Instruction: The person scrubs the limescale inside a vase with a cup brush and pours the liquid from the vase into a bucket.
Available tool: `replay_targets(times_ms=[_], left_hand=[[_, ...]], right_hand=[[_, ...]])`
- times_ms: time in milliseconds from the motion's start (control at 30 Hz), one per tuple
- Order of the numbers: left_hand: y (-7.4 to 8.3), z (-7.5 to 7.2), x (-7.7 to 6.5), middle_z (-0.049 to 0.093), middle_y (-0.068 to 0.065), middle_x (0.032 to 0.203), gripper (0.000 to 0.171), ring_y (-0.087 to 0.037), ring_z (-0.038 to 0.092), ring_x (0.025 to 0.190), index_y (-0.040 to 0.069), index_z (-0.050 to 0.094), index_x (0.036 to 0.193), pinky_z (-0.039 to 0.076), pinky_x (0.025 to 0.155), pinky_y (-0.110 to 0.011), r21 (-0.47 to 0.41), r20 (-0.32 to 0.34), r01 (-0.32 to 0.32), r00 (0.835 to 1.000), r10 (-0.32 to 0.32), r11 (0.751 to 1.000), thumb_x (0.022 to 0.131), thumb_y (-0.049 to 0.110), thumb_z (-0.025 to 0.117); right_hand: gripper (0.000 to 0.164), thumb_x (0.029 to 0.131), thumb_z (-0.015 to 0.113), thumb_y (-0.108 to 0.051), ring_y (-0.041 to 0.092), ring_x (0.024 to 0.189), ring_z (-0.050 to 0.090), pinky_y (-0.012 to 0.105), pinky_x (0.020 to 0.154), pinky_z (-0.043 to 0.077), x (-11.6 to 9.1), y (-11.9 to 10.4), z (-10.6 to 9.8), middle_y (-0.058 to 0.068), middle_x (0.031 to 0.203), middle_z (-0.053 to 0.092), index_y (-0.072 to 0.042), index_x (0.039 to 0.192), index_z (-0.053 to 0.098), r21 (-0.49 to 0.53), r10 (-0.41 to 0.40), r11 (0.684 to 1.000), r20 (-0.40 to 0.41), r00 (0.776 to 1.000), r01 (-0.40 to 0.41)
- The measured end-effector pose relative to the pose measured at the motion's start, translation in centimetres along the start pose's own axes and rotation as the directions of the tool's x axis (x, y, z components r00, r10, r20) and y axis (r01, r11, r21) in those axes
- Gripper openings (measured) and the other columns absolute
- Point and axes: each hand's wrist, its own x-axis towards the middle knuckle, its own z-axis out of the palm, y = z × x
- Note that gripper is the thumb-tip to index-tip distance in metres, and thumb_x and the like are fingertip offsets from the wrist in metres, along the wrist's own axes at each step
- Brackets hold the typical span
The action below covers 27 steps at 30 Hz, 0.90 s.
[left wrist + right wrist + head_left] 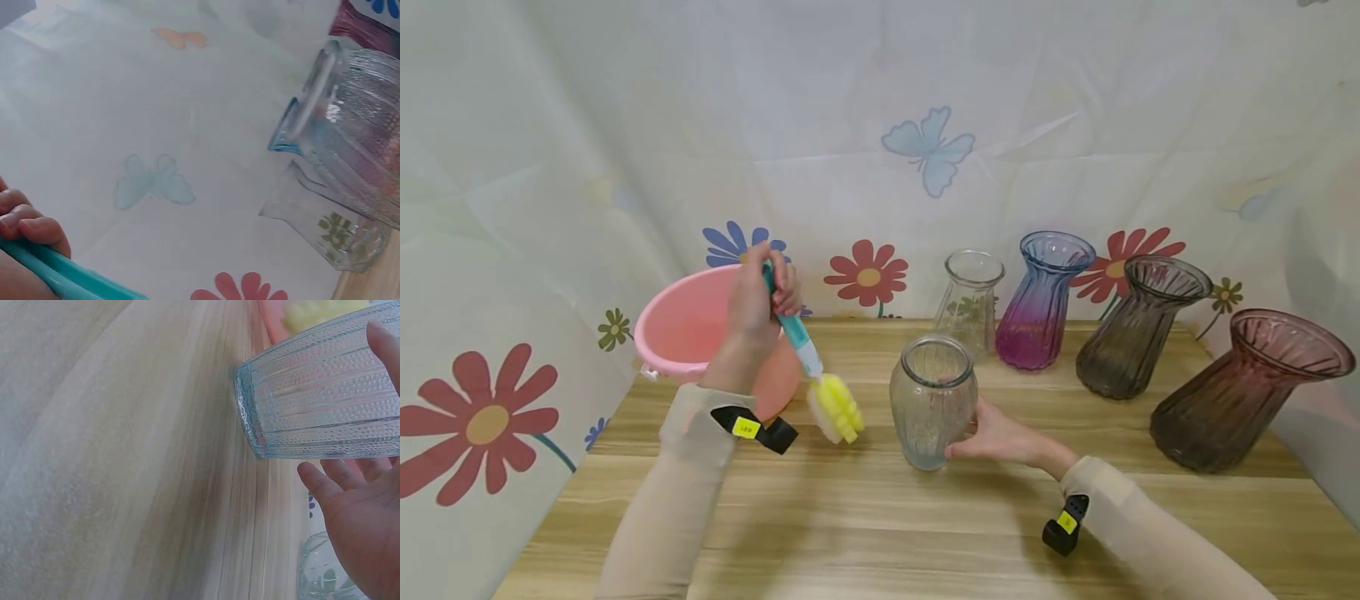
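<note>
My left hand (760, 287) grips the teal handle of a bottle brush (835, 408), whose yellow sponge head points down toward the table. In the left wrist view, the fingers (39, 228) wrap the teal handle (75, 281). A clear ribbed glass vase (932, 408) stands in the middle, to the right of the sponge head. My right hand (1000, 433) holds that vase low on its right side, with the thumb in front and the fingers partly hidden behind the glass. The right wrist view shows the vase's dotted, ribbed wall (319, 394) between thumb and fingers.
A pink bucket (673, 321) stands at the left, behind the left forearm. Behind the held vase is another clear vase (962, 312). To its right stand a blue-purple vase (1037, 317), a grey vase (1131, 342) and a reddish-brown vase (1232, 408). A patterned curtain (820, 150) backs the wooden table (850, 517).
</note>
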Motion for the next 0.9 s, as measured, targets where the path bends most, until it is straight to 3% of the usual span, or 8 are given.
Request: replay_targets(times_ms=[67, 200, 367, 433, 533, 700, 833, 900], left_hand=[[0.5, -0.6, -0.2, 0.029, 0.003, 0.041, 0.048, -0.011, 0.022, 0.035, 0.012, 0.036, 0.050, 0.017, 0.038, -0.021, -0.097, -0.020, -0.074, 0.997, 0.072, 0.993, 0.095, 0.019, 0.022], [1.5, -1.7, -0.5, 0.027, 0.001, 0.041, 0.048, -0.013, 0.018, 0.036, 0.009, 0.032, 0.048, 0.014, 0.039, -0.023, -0.281, -0.094, -0.197, 0.980, 0.177, 0.939, 0.094, 0.017, 0.020], [3.0, -2.4, -0.8, 0.023, -0.001, 0.041, 0.044, -0.013, 0.017, 0.036, 0.007, 0.028, 0.048, 0.012, 0.039, -0.023, -0.492, -0.176, -0.305, 0.952, 0.250, 0.815, 0.091, 0.016, 0.021], [3.6, -2.5, -1.0, 0.022, -0.001, 0.041, 0.044, -0.013, 0.017, 0.035, 0.007, 0.028, 0.047, 0.012, 0.039, -0.022, -0.569, -0.204, -0.324, 0.946, 0.252, 0.756, 0.089, 0.018, 0.021], [4.2, -2.4, -1.1, 0.023, -0.001, 0.040, 0.043, -0.013, 0.018, 0.035, 0.008, 0.027, 0.048, 0.014, 0.039, -0.022, -0.621, -0.248, -0.357, 0.934, 0.257, 0.697, 0.089, 0.021, 0.022], [4.8, -1.8, -1.1, 0.023, -0.002, 0.039, 0.040, -0.014, 0.019, 0.034, 0.008, 0.026, 0.048, 0.016, 0.039, -0.023, -0.675, -0.285, -0.381, 0.924, 0.253, 0.632, 0.086, 0.021, 0.025], [5.3, -0.8, -1.0, 0.023, -0.001, 0.039, 0.037, -0.014, 0.019, 0.034, 0.009, 0.025, 0.049, 0.016, 0.039, -0.022, -0.732, -0.267, -0.352, 0.936, 0.231, 0.584, 0.084, 0.021, 0.028], [5.5, 0.0, -0.9, 0.023, -0.001, 0.039, 0.036, -0.014, 0.019, 0.035, 0.010, 0.024, 0.049, 0.015, 0.039, -0.022, -0.750, -0.234, -0.324, 0.945, 0.228, 0.577, 0.083, 0.022, 0.028]], right_hand=[[0.090, 0.071, 0.075, -0.006, 0.040, 0.126, 0.039, 0.048, 0.102, 0.034, 0.0, 0.1, 0.1, 0.024, 0.141, 0.030, -0.003, 0.140, 0.018, 0.001, -0.003, 1.000, 0.000, 1.000, 0.003], [0.090, 0.071, 0.075, -0.007, 0.039, 0.127, 0.038, 0.049, 0.103, 0.033, 0.0, 0.1, 0.1, 0.023, 0.142, 0.030, -0.005, 0.141, 0.017, 0.001, 0.005, 1.000, 0.002, 1.000, -0.005], [0.091, 0.072, 0.075, -0.009, 0.039, 0.128, 0.037, 0.048, 0.103, 0.033, 0.0, 0.1, 0.0, 0.022, 0.143, 0.029, -0.006, 0.141, 0.017, -0.002, 0.024, 1.000, -0.004, 1.000, -0.024], [0.090, 0.072, 0.075, -0.010, 0.039, 0.128, 0.037, 0.048, 0.103, 0.033, 0.0, 0.1, 0.0, 0.022, 0.143, 0.030, -0.006, 0.141, 0.017, -0.010, 0.030, 0.999, -0.005, 1.000, -0.030], [0.088, 0.073, 0.075, -0.011, 0.038, 0.128, 0.037, 0.048, 0.103, 0.033, 0.0, 0.1, 0.0, 0.022, 0.142, 0.031, -0.005, 0.141, 0.019, -0.021, 0.036, 0.999, 0.006, 0.999, -0.036], [0.085, 0.074, 0.074, -0.012, 0.038, 0.128, 0.038, 0.049, 0.104, 0.032, 0.0, 0.0, 0.0, 0.022, 0.141, 0.033, -0.003, 0.140, 0.021, -0.030, 0.042, 0.999, 0.018, 0.999, -0.042], [0.086, 0.074, 0.074, -0.012, 0.038, 0.128, 0.037, 0.049, 0.103, 0.032, -0.1, 0.0, 0.0, 0.022, 0.141, 0.032, -0.003, 0.141, 0.020, -0.030, 0.049, 0.998, 0.018, 0.999, -0.048], [0.086, 0.075, 0.074, -0.012, 0.039, 0.128, 0.037, 0.049, 0.103, 0.033, -0.1, -0.1, 0.0, 0.022, 0.141, 0.032, -0.003, 0.141, 0.020, -0.027, 0.054, 0.998, 0.019, 0.998, -0.053]])
